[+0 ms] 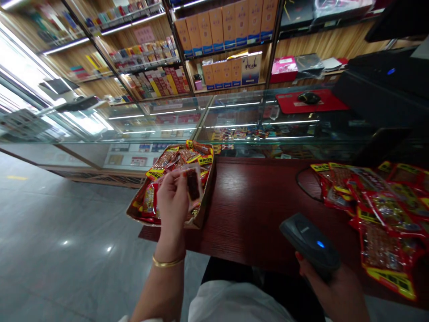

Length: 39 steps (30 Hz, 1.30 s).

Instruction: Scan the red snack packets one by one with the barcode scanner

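Observation:
My left hand [173, 197] pinches a small clear snack packet [193, 184] with dark brown contents, held above an open cardboard box [208, 197]. Red and yellow snack packets [164, 157] fill that box. At the lower right my right hand [335, 286] is wrapped round a dark barcode scanner [310, 243] with a lit blue light; its head points up and left, over the brown table. To the right of the scanner lies a loose pile of red and yellow snack packets [385, 205].
The dark red-brown table [248, 205] lies before me. Behind it runs a glass display counter [231, 107], with a mouse [309, 97] on a red mat [284, 103]. A black cable [303, 190] curves beside the packet pile. Shelves with orange boxes [229, 27] stand behind.

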Available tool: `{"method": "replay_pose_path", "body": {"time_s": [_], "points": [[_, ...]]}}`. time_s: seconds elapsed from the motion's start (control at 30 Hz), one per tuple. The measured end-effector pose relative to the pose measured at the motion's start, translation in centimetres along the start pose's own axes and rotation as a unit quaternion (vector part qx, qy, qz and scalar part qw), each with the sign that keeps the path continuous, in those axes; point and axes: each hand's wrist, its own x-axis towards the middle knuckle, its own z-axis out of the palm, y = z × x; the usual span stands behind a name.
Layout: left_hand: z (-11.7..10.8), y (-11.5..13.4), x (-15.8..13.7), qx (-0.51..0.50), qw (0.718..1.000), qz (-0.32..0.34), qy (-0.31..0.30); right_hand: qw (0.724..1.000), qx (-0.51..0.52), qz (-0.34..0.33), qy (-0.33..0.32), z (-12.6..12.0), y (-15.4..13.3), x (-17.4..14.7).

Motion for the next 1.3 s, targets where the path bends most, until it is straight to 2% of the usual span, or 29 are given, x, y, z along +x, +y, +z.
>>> {"method": "replay_pose_path", "body": {"time_s": [0.07, 0.13, 0.23, 0.3, 0.37, 0.47, 0.57, 0.63, 0.73, 0.87, 0.97, 1.07, 1.23, 1.3], "points": [[3.8, 0.2, -0.7, -0.111, 0.988, -0.048, -0.095, 1.0, 0.001, -0.006, -0.001, -0.1, -0.1, 0.1], [8.1, -0.1, -1.2, -0.225, 0.95, -0.118, -0.18, 1.0, 0.012, -0.012, -0.003, -0.3, -0.4, 0.2], [13.9, -1.3, -1.6, -0.334, 0.855, -0.278, -0.283, 0.999, 0.032, -0.015, -0.003, -0.6, -1.2, 0.2], [16.4, -2.3, -1.5, -0.352, 0.777, -0.39, -0.347, 0.999, 0.036, -0.015, 0.005, -0.7, -1.6, 0.1], [17.3, -3.3, -1.3, -0.354, 0.716, -0.455, -0.394, 0.999, 0.032, -0.005, 0.016, -0.7, -1.8, 0.1], [16.7, -4.6, -0.9, -0.356, 0.677, -0.471, -0.44, 1.0, 0.026, 0.005, 0.009, -0.6, -1.9, 0.2], [15.6, -5.5, -0.5, -0.309, 0.636, -0.488, -0.511, 1.0, 0.019, 0.002, -0.006, -0.5, -2.1, 0.7], [15.3, -5.9, -0.4, -0.291, 0.627, -0.483, -0.537, 1.0, 0.018, -0.004, -0.018, -0.4, -2.3, 1.1], [15.3, -5.9, -0.5, -0.313, 0.634, -0.445, -0.55, 0.999, 0.015, -0.024, -0.019, -0.4, -2.6, 1.6], [15.1, -5.6, -0.7, -0.305, 0.592, -0.446, -0.597, 0.997, -0.005, -0.068, -0.033, -0.6, -2.5, 2.2], [14.9, -5.6, -0.7, -0.297, 0.579, -0.457, -0.606, 0.994, -0.022, -0.093, -0.045, -0.8, -2.2, 2.5], [15.0, -5.8, -0.7, -0.283, 0.585, -0.451, -0.611, 0.993, -0.031, -0.101, -0.045, -0.9, -2.0, 2.5], [15.6, -6.3, -1.0, -0.233, 0.636, -0.431, -0.597, 0.993, -0.038, -0.106, -0.042, -0.9, -2.1, 2.4], [15.7, -6.4, -1.0, -0.235, 0.63, -0.431, -0.601, 0.992, -0.038, -0.11, -0.042, -1.0, -2.1, 2.4]]}}
